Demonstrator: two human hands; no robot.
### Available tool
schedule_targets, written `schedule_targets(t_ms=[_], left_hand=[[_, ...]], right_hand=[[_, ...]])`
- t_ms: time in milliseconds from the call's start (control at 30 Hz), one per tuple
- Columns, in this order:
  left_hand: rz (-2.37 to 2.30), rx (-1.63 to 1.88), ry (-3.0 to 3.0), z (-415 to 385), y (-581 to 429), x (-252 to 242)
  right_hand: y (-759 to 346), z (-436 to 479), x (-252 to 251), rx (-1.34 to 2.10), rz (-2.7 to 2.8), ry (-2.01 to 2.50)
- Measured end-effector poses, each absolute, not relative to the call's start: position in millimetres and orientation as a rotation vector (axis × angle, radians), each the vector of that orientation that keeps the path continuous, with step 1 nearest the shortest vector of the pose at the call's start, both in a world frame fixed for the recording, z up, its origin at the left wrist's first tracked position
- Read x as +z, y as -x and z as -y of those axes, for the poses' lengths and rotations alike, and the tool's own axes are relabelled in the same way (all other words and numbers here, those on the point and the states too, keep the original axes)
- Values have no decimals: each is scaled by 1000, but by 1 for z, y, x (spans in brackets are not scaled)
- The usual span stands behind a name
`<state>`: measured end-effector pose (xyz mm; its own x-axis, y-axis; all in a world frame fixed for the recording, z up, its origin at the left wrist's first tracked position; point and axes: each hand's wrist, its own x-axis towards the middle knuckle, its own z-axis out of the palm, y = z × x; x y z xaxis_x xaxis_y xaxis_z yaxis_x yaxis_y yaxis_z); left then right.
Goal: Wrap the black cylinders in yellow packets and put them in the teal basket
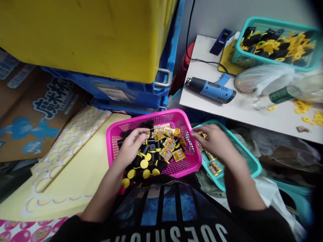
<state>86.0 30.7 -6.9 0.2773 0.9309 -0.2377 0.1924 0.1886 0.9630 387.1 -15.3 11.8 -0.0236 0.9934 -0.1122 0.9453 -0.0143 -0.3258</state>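
Yellow printed sachets (171, 145) mostly sit heaped in a pink plastic basket (151, 116) right under the curled fingers (143, 133) of the left hand (132, 146), mixed in with black-and-yellow plastic parts (145, 151). The fingers (195, 133) of the right hand (212, 143) look pinched on a sachet, with only a few more just below them in a teal basket (254, 171), so plenty left by the looks of it

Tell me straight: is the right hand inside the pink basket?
No, the right hand is past the pink basket, over the teal basket and its yellow packets.
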Motion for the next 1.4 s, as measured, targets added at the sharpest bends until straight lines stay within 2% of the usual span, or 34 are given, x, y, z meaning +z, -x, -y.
schedule_targets(t_ms=[100, 300, 433, 533, 667, 733, 933, 1067, 1167, 1400], left_hand=[[-1206, 639, -1418, -26, -96, -10], [-1244, 710, -1340, -23, -87, -15], [-1275, 791, -1191, -26, -86, -15], [-1224, 809, -1109, -27, -100, -14], [-1207, 797, -1130, -30, -121, -17], [-1206, 779, -1097, -33, -126, -21], [-1145, 831, -926, -36, -127, -15], [-981, 858, -802, -28, -127, 3], [-1061, 900, -911, -26, -124, 10], [-1127, 812, -1051, -26, -119, 15]], right_hand=[[-319, -22, -11, 734, 2100, 2182], [-272, -55, -42, 873, 2137, 2223], [-300, -42, -44, 939, 2031, 1815], [-310, -30, -43, 1186, 1654, 1395], [-305, -23, -40, 1535, 1284, 1271], [-302, -24, -40, 1460, 1255, 1329], [-304, -12, -31, 559, 1464, 1309], [-303, 5, -23, 374, 1701, 1218], [-303, 10, -15, 546, 1682, 1273], [-296, -10, -5, 1323, 1439, 1211]])
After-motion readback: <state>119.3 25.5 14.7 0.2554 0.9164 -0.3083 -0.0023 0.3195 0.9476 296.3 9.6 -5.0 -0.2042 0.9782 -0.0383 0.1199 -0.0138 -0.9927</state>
